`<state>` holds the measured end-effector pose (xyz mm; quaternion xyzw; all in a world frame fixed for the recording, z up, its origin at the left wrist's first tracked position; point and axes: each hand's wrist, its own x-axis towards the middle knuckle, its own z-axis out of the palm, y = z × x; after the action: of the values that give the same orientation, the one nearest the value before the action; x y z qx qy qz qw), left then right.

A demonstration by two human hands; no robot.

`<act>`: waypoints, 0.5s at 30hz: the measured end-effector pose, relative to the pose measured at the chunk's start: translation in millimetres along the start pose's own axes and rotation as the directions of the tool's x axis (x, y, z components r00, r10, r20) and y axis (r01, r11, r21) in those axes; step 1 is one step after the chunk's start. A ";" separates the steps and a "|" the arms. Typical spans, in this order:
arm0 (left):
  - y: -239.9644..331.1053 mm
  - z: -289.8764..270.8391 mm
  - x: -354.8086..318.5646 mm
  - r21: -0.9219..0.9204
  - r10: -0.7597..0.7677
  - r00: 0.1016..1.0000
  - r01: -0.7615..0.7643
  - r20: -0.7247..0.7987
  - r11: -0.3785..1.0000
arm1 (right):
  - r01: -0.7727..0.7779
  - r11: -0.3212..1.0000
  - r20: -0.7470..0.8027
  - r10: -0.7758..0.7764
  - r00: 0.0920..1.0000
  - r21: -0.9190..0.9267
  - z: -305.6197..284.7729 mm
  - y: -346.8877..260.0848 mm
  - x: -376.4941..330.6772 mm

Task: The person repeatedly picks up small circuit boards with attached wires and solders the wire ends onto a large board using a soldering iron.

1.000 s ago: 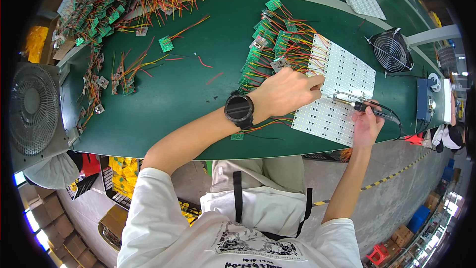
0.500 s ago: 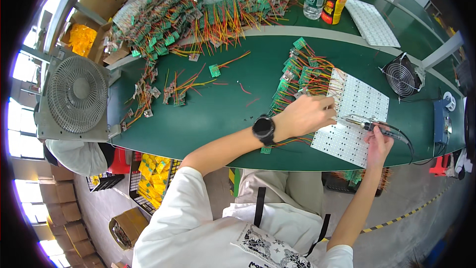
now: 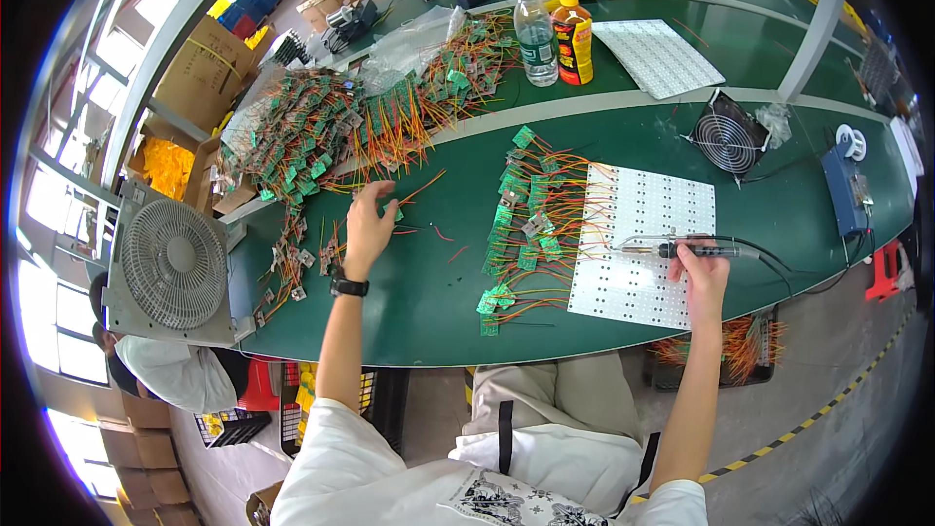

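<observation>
My left hand (image 3: pixel 368 226), fingers apart, is over the left part of the green table, its thumb beside a small green circuit board (image 3: pixel 397 214) with red and yellow wires. In my right hand (image 3: pixel 703 278) is a soldering iron (image 3: pixel 682 250), its tip pointing left above a white perforated panel (image 3: pixel 604 297). Several wired green circuit boards (image 3: pixel 499 224) lie in a row along the panel's left side, their wires running onto its left edge.
A large heap of wired circuit boards (image 3: pixel 302 127) fills the back left, near a grey fan (image 3: pixel 175 258). Behind stand a water bottle (image 3: pixel 536 44), an orange drink bottle (image 3: pixel 573 44) and another white panel (image 3: pixel 662 58). A small black fan (image 3: pixel 729 136) and a blue soldering station (image 3: pixel 843 190) are right.
My left hand has left the panel and swung left to the loose circuit board. My right hand keeps the soldering iron over the panel. The whole view has shifted.
</observation>
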<state>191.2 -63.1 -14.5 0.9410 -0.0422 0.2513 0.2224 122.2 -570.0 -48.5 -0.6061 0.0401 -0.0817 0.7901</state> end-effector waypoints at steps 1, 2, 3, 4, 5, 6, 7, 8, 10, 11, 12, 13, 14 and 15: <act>-1.8 0.6 4.1 -0.049 -0.017 0.993 0.023 0.118 0.999 | 0.001 1.000 -0.005 -0.001 1.000 -0.001 -1.2 -0.4 0.6; -4.2 0.6 7.1 -0.094 -0.030 0.972 0.054 0.235 0.994 | 0.000 1.000 -0.008 0.000 1.000 0.011 -1.1 -0.5 0.6; -7.9 -1.8 9.3 -0.096 -0.030 0.971 0.054 0.236 0.994 | -0.003 1.000 -0.010 0.003 1.000 0.022 -1.2 -0.2 0.8; -5.8 -7.5 13.9 -0.053 -0.048 0.950 0.068 0.310 0.996 | 0.001 1.000 -0.011 -0.001 1.000 0.015 -1.6 1.0 1.5; -5.8 -11.1 17.0 -0.008 -0.070 0.922 0.079 0.381 0.997 | 0.001 1.000 -0.013 -0.001 1.000 0.012 -2.1 1.2 2.1; -8.8 -11.3 18.3 -0.025 -0.021 0.920 0.033 0.392 0.999 | 0.001 1.000 -0.014 -0.001 1.000 0.009 -2.5 1.2 2.8; -10.6 -13.9 18.5 -0.026 -0.023 0.919 0.036 0.393 0.999 | -0.001 1.000 -0.014 0.001 1.000 0.008 -2.1 1.4 2.6; -12.8 -17.0 18.5 -0.002 -0.017 0.914 0.019 0.406 1.000 | -0.004 1.000 -0.013 0.004 1.000 0.005 -1.0 1.3 2.5; -10.7 -22.5 18.1 0.002 0.005 0.906 -0.007 0.422 1.000 | -0.004 1.000 -0.015 0.004 1.000 0.004 0.2 1.0 2.5; -6.6 -25.8 17.0 -0.001 0.003 0.906 -0.003 0.424 1.000 | -0.007 1.000 -0.015 0.007 1.000 -0.001 -0.9 1.6 2.6; -2.0 -30.0 14.6 0.017 0.010 0.897 -0.019 0.442 1.000 | -0.004 1.000 -0.009 0.004 1.000 -0.002 -1.9 2.7 3.1; 4.2 -35.4 11.9 0.035 0.016 0.888 -0.036 0.460 0.999 | 0.000 1.000 -0.003 0.000 1.000 -0.002 -2.5 3.4 3.0; 13.7 -39.7 7.7 0.033 0.014 0.887 -0.033 0.462 0.999 | -0.004 1.000 -0.003 0.004 1.000 -0.005 -2.9 4.1 3.0; 25.8 -42.7 2.2 -0.007 0.012 0.911 -0.009 0.412 1.000 | -0.001 1.000 -0.004 0.001 1.000 -0.007 -2.8 4.4 2.9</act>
<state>168.8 -67.5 30.0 0.9721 -0.0938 0.0487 0.2096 125.0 -572.1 -53.3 -0.6088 0.0422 -0.0822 0.7879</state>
